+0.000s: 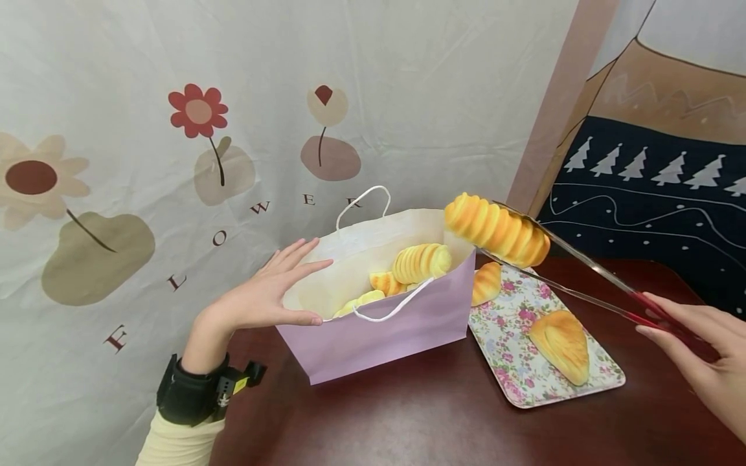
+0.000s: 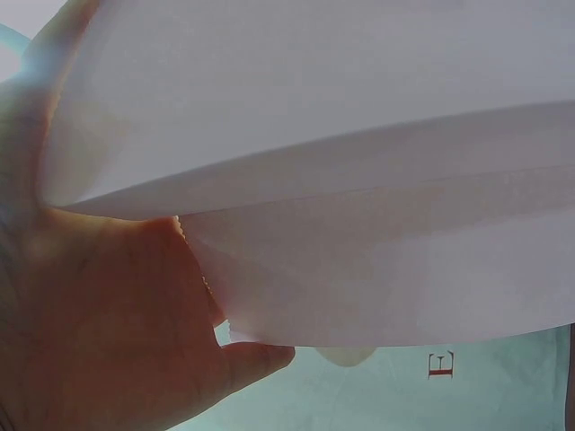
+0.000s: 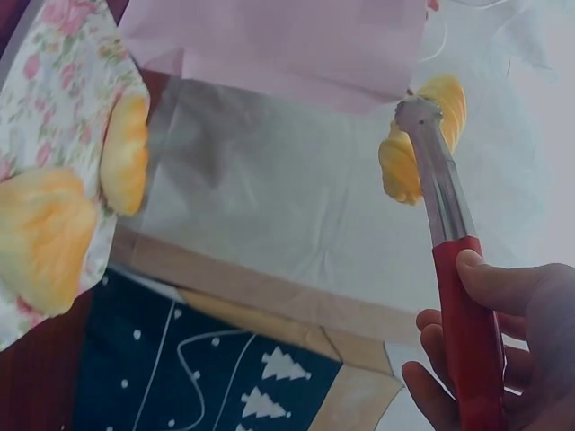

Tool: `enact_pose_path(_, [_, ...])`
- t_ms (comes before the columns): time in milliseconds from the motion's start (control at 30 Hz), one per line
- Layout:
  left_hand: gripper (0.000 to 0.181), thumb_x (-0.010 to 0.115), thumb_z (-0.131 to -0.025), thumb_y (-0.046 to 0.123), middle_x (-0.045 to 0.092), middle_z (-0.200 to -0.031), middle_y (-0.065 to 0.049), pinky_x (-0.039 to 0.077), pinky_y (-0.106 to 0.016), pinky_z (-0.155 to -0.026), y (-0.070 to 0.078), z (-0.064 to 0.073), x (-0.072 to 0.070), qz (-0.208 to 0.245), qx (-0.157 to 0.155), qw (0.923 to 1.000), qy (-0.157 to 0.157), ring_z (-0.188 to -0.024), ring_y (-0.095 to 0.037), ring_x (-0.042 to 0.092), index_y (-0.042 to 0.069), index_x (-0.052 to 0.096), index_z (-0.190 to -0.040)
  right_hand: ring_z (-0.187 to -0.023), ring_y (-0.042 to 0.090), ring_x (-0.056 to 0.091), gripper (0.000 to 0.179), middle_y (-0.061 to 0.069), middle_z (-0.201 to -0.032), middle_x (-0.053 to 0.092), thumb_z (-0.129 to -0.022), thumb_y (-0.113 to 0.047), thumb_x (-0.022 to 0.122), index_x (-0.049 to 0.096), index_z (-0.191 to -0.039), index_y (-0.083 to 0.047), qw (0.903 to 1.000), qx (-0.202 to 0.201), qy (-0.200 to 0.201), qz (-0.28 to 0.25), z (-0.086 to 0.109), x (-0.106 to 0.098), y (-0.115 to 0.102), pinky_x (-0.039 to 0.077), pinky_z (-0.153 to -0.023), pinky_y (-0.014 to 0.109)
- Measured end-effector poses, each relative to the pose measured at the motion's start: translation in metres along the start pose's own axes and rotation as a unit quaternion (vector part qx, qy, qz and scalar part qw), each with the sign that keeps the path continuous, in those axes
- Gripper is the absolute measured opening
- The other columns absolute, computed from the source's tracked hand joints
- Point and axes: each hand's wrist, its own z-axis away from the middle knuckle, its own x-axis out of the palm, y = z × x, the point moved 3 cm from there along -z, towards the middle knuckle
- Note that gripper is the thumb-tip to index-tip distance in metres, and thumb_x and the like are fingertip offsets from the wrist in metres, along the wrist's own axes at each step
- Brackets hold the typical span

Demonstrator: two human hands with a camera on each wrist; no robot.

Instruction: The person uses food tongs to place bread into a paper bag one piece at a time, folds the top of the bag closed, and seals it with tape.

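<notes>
A pale gray cloth [image 1: 437,84] with creases hangs on the left and far side, like a wall. It has a big cream flower [image 1: 31,177] on the left, then a red flower [image 1: 198,111], then a small round flower [image 1: 335,113]. Under them, letters [image 1: 260,207] spell FLOWER. A pink stripe [image 1: 561,97] runs down on the right. On the far right is a picture with brown hills [image 1: 682,103] above a dark blue part [image 1: 612,249] with white trees [image 1: 705,171], lines and dots. The near table [image 1: 396,414] is dark red-brown and a bit shiny. The left wrist view shows a bright light [image 2: 13,61] in one corner.
</notes>
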Motion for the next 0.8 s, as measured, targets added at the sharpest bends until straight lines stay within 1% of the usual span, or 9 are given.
enact_pose_path(67, [0.087, 0.080, -0.078, 0.050, 0.012, -0.169, -0.006, 0.006, -0.067, -0.122, 0.000, 0.001, 0.000, 0.000, 0.001, 1.0000, 0.002, -0.156, -0.034, 0.008, 0.022, 0.043, -0.152, -0.104, -0.031, 0.032, 0.045, 0.006, -0.111, 0.073, -0.084, -0.003, 0.077, 0.066, -0.128, -0.002, 0.9999, -0.004, -0.007, 0.010, -0.004, 0.002, -0.006, 0.020, -0.088, -0.013])
enact_pose_path(133, [0.087, 0.080, -0.078, 0.050, 0.012, -0.169, -0.007, 0.006, -0.067, -0.122, 0.000, 0.001, 0.000, 0.000, 0.000, 1.0000, 0.004, -0.155, -0.035, 0.009, 0.022, 0.044, -0.151, -0.105, -0.032, 0.031, 0.046, 0.031, -0.103, 0.067, -0.084, -0.006, 0.078, 0.066, -0.129, -0.004, 0.9997, -0.015, -0.011, 0.016, -0.008, 0.004, -0.013, 0.019, -0.088, -0.013])
enact_pose_path(200, [0.087, 0.080, -0.078, 0.050, 0.013, -0.169, -0.007, 0.007, -0.067, -0.121, 0.000, 0.002, 0.000, 0.000, 0.000, 1.0000, 0.005, -0.155, -0.035, 0.009, 0.022, 0.044, -0.151, -0.105, -0.030, 0.031, 0.047, 0.028, -0.103, 0.068, -0.085, -0.011, 0.078, 0.067, -0.130, -0.007, 0.9993, -0.025, -0.014, 0.022, -0.011, 0.006, -0.019, 0.018, -0.089, -0.013])
enact_pose_path(233, [0.087, 0.080, -0.078, 0.050, 0.013, -0.169, -0.008, 0.007, -0.067, -0.121, 0.000, 0.002, 0.000, 0.000, -0.001, 1.0000, 0.004, -0.156, -0.035, 0.008, 0.022, 0.044, -0.151, -0.106, -0.023, 0.039, 0.047, 0.027, -0.104, 0.068, -0.085, -0.014, 0.079, 0.067, -0.130, -0.008, 0.9990, -0.031, -0.014, 0.029, -0.013, 0.007, -0.022, 0.018, -0.089, -0.013])
enact_pose_path(333, [0.087, 0.080, -0.078, 0.051, 0.012, -0.169, -0.008, 0.006, -0.067, -0.122, 0.000, 0.003, 0.000, 0.000, -0.004, 1.0000, 0.003, -0.156, -0.035, 0.008, 0.023, 0.043, -0.152, -0.104, 0.005, 0.056, 0.052, 0.024, -0.106, 0.069, -0.083, -0.014, 0.080, 0.066, -0.133, -0.013, 0.9977, -0.044, -0.021, 0.047, -0.019, 0.011, -0.033, 0.015, -0.090, -0.013])
enact_pose_path(433, [0.088, 0.080, -0.078, 0.053, 0.011, -0.169, -0.006, 0.006, -0.066, -0.122, 0.000, 0.003, -0.001, -0.001, -0.009, 1.0000, 0.002, -0.156, -0.034, 0.007, 0.024, 0.043, -0.152, -0.093, 0.033, 0.058, 0.053, 0.022, -0.109, 0.070, -0.083, -0.015, 0.080, 0.065, -0.134, -0.016, 0.9959, -0.055, -0.029, 0.066, -0.024, 0.015, -0.044, 0.018, -0.090, -0.011])
enact_pose_path(600, [0.089, 0.078, -0.077, 0.057, 0.009, -0.170, -0.002, 0.006, -0.065, -0.122, 0.002, 0.002, -0.002, -0.005, -0.016, 0.9999, -0.002, -0.157, -0.032, 0.006, 0.027, 0.042, -0.152, -0.092, 0.030, 0.063, 0.047, 0.019, -0.108, 0.073, -0.088, -0.035, 0.074, 0.068, -0.131, -0.018, 0.9945, -0.080, -0.030, 0.060, -0.030, 0.024, -0.056, 0.030, -0.080, -0.006])
enact_pose_path(667, [0.089, 0.078, -0.077, 0.057, 0.008, -0.170, -0.001, 0.006, -0.065, -0.123, 0.002, 0.001, -0.002, -0.006, -0.017, 0.9998, -0.004, -0.157, -0.031, 0.005, 0.028, 0.041, -0.153, -0.092, 0.027, 0.063, 0.047, 0.017, -0.106, 0.075, -0.089, -0.041, 0.071, 0.068, -0.130, -0.019, 0.9946, -0.088, -0.029, 0.046, -0.031, 0.028, -0.060, 0.032, -0.079, -0.005])
enact_pose_path(800, [0.089, 0.078, -0.077, 0.056, 0.008, -0.170, -0.003, 0.006, -0.065, -0.122, 0.001, 0.001, -0.001, -0.006, -0.012, 0.9999, -0.006, -0.157, -0.031, 0.005, 0.026, 0.041, -0.153, -0.094, 0.016, 0.059, 0.047, 0.012, -0.106, 0.076, -0.085, -0.029, 0.079, 0.068, -0.131, -0.021, 0.9941, -0.100, -0.037, 0.022, -0.034, 0.038, -0.069, 0.033, -0.083, -0.007])
